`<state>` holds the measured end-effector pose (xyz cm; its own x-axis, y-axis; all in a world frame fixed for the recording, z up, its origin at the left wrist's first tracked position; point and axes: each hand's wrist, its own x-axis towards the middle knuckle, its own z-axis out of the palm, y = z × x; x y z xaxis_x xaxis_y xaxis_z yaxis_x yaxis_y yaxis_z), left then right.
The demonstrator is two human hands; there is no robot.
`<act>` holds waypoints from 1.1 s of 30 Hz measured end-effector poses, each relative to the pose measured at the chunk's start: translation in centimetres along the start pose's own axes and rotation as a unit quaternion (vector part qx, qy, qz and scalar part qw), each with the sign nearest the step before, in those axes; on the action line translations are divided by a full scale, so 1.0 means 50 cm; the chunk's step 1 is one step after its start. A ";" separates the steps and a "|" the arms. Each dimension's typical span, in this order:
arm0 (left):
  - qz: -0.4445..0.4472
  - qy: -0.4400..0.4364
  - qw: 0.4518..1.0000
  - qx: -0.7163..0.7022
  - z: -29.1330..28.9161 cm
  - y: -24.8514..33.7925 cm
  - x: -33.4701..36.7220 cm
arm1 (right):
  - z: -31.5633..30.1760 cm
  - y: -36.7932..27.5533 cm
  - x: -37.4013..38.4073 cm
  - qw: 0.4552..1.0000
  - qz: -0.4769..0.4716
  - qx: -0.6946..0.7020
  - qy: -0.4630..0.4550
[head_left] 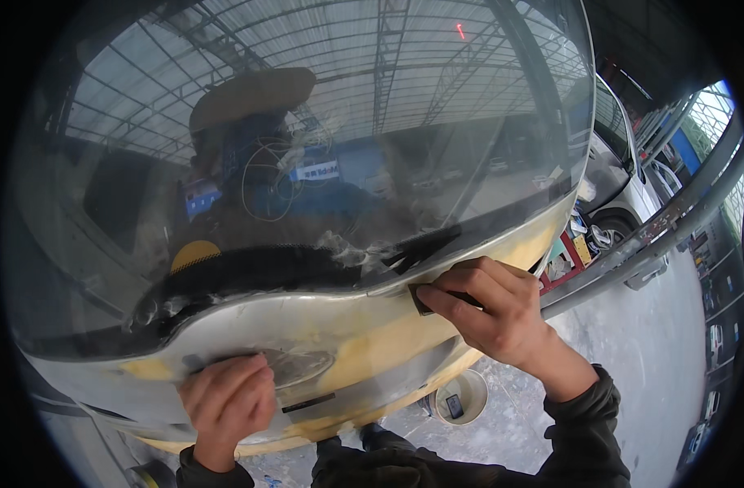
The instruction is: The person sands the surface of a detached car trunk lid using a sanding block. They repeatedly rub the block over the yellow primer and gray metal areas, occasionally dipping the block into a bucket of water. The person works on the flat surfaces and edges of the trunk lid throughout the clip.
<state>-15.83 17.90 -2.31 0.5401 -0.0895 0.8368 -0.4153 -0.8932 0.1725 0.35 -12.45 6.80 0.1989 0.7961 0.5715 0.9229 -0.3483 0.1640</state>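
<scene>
Before me is a vehicle's grey front panel [258, 320] with yellowish filler patches, below a large windshield [437, 154]. My right hand [490, 309] grips a small dark flat block [421, 299], which looks like a sanding block, against the panel's upper edge. My left hand [229, 396] touches the panel farther left, its fingers curled together; whatever they may hold is hidden. An oval recess [303, 366] lies just right of the left hand, with a narrow dark slot [308, 403] beneath it.
A round bucket [472, 398] with a dark item inside stands on the grey floor [632, 366] below the panel. To the right run metal rails [673, 232], with a red-framed rack [569, 264] of assorted items and a silver car [632, 191] beyond.
</scene>
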 end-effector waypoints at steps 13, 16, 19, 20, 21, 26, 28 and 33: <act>0.023 -0.028 0.999 0.025 -0.009 -0.013 -0.017 | 0.015 0.039 0.030 0.995 -0.080 -0.045 -0.039; 0.044 -0.039 0.998 0.015 -0.023 -0.020 -0.009 | -0.007 0.089 -0.007 0.993 -0.045 -0.101 -0.039; 0.041 -0.035 0.998 0.012 0.004 -0.013 -0.005 | -0.005 0.082 -0.028 0.992 -0.040 -0.111 -0.046; 0.041 -0.030 0.998 0.022 0.012 -0.012 -0.007 | -0.002 0.075 -0.031 0.993 -0.035 -0.108 -0.038; 0.046 -0.019 0.998 0.027 0.024 -0.013 -0.006 | -0.006 0.071 -0.032 0.993 -0.029 -0.115 -0.031; 0.118 -0.004 0.990 0.077 -0.012 -0.059 -0.061 | 0.019 0.114 -0.044 0.991 -0.070 -0.105 0.032; 0.107 -0.006 0.988 0.109 -0.008 -0.069 -0.102 | 0.003 0.170 -0.091 0.993 -0.058 -0.096 0.046; 0.125 0.055 0.974 0.179 0.009 -0.043 -0.051 | -0.062 0.308 -0.209 0.988 0.012 -0.152 0.017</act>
<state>-16.00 19.83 -5.06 0.3641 -0.2933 0.8840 -0.2318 -0.9478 -0.2190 11.46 -27.65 5.83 0.2038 0.7700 0.6046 0.7747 -0.5045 0.3813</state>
